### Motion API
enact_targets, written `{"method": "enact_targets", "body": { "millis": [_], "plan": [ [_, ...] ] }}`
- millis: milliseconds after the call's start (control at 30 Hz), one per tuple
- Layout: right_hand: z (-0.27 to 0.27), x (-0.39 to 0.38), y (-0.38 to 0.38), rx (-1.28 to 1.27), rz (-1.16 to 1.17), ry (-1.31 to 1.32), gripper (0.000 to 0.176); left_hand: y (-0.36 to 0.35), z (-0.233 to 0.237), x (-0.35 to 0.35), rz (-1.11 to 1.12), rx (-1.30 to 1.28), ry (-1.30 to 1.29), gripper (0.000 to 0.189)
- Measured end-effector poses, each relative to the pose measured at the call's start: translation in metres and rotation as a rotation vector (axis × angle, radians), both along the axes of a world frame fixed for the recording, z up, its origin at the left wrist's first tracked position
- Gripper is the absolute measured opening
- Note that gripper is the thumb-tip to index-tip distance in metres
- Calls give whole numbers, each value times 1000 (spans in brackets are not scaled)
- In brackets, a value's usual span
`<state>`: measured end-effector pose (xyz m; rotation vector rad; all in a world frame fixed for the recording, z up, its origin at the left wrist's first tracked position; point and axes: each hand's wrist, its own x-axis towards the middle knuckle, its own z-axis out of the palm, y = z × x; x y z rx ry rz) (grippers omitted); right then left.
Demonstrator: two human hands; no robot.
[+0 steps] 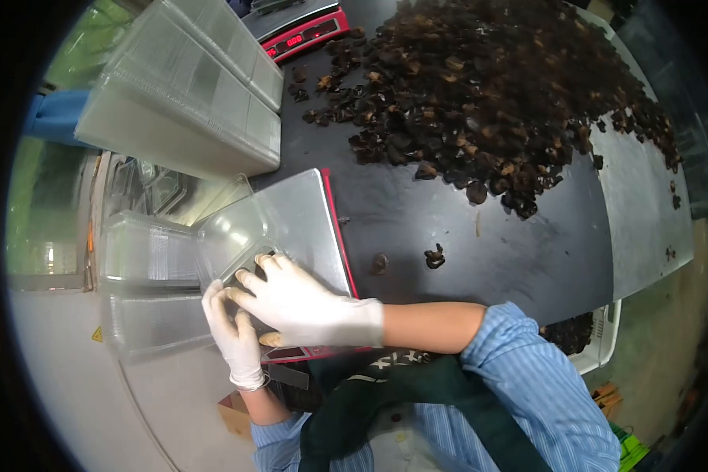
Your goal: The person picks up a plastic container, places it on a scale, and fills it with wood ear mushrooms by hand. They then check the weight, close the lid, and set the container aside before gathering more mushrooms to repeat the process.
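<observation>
A clear plastic clamshell box (230, 236) rests tilted on the steel pan of a red-edged scale (311, 212), its lid raised. My left hand (234, 334), in a white glove, grips the near side of this box. Crossing over from the right, my gloved right hand (295, 303) has its fingers bent over the near part of the box. Something dark shows at its fingertips, mostly hidden. Both gloves have yellowish stained fingertips. A small dark wood ear mushroom (434, 256) lies on the table to the right of the scale.
A large heap of dark wood ear mushrooms (480, 94) covers the far table. Tall stacks of clear boxes (185, 94) stand at the far left, with more nested boxes (151, 252) beside the scale. Behind is a second red scale (307, 35); a white crate (602, 338) sits below right.
</observation>
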<state>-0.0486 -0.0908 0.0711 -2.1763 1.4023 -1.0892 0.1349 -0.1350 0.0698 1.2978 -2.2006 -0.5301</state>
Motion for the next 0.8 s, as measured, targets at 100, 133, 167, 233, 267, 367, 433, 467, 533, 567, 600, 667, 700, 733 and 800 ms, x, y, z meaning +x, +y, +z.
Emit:
{"method": "enact_targets", "body": {
  "millis": [100, 133, 167, 233, 267, 367, 433, 467, 533, 567, 600, 667, 700, 733, 800],
  "plan": [
    [-7, -42, 21, -190, -112, -194, 44, 6, 6, -9, 94, -135, -38, 31],
    [-11, -66, 34, -110, -227, -121, 36, 7, 6, -10, 105, -132, -2, 30],
    [-35, -84, 43, -145, -339, -111, 35, 8, 5, -11, 116, -131, 32, 30],
    [-74, -113, 72, 19, -558, 12, 38, 6, 3, -8, 117, -199, 5, 27],
    [-85, -119, 90, 146, -636, 82, 43, 5, 4, -7, 90, -182, -51, 26],
    [-96, -113, 113, 272, -637, 194, 57, 5, 1, -15, 25, -169, -182, 25],
    [-96, -99, 105, 217, -528, 225, 65, 4, 3, -19, 15, -173, -204, 25],
    [-99, -93, 99, 247, -431, 241, 56, 3, 5, -22, 7, -178, -214, 26],
    [-122, -83, 87, 163, -310, 345, 39, 8, 7, -28, 53, -185, -177, 26],
    [-132, -87, 84, 200, -340, 218, 33, 9, 9, -30, 86, -194, -161, 26],
    [-135, -93, 81, 228, -348, 87, 28, 9, 8, -28, 93, -216, -149, 25],
    [-124, -100, 72, 223, -473, -283, 21, 4, 6, -15, 124, -268, -129, 25],
    [-107, -107, 67, 286, -517, -380, 20, 7, 12, -16, 119, -317, -137, 24],
    [-88, -110, 62, 355, -562, -475, 20, 6, 10, -11, 114, -311, -80, 23],
    [-56, -94, 45, 183, -499, -682, 19, 5, 3, -4, 123, -218, 90, 22]
  ]
}}
